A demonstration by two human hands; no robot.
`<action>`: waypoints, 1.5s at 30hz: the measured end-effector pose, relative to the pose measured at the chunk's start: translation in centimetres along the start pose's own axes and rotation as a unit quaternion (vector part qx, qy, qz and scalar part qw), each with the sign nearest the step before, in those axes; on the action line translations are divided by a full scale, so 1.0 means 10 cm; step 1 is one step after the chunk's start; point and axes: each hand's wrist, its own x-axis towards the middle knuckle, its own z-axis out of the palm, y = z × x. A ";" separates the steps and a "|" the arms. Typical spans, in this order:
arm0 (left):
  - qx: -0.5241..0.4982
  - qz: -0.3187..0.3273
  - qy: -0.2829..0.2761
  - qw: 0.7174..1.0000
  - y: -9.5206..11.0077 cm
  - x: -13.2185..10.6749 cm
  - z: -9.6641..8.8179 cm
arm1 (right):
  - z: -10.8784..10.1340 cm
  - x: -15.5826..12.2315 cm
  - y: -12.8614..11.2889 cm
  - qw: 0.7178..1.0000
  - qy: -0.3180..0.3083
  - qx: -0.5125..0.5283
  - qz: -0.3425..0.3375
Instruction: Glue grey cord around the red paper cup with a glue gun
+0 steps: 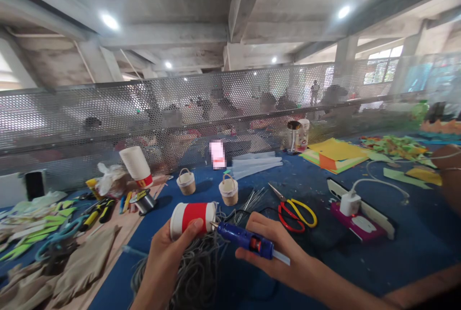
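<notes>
My left hand (176, 243) is closed around a white paper cup (177, 221) with a red band, lying on its side in the air. A blue hot glue gun (234, 235) is gripped in my right hand (273, 243), a clear glue stick poking out of its back. Its nozzle meets or nearly meets the cup's right end; I cannot tell which. Below the cup lies a tangle of grey cord (196, 271). Just beyond stand two small handled baskets, one on the left (186, 184) and one on the right (229, 192).
Red-and-yellow pliers-like scissors (295, 211) and a purple power strip (356, 221) lie to the right. Stacked paper cups (135, 163), a wire spool (144, 202) and a cloth glove (86, 262) are left. Coloured paper (338, 151) lies far right, before a perforated metal screen (245, 94).
</notes>
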 end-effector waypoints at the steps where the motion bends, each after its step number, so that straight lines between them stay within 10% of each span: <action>1: -0.001 -0.001 0.001 1.000 0.00 0.00 0.00 | 0.00 0.00 0.00 1.000 0.000 0.001 -0.006; 29: 0.035 0.001 0.013 0.999 0.12 -0.07 0.06 | 0.03 -0.03 0.07 0.995 0.083 0.003 -0.063; 45: 0.063 0.022 0.018 0.998 0.14 -0.08 0.03 | 0.10 0.01 0.11 0.993 0.065 0.094 0.024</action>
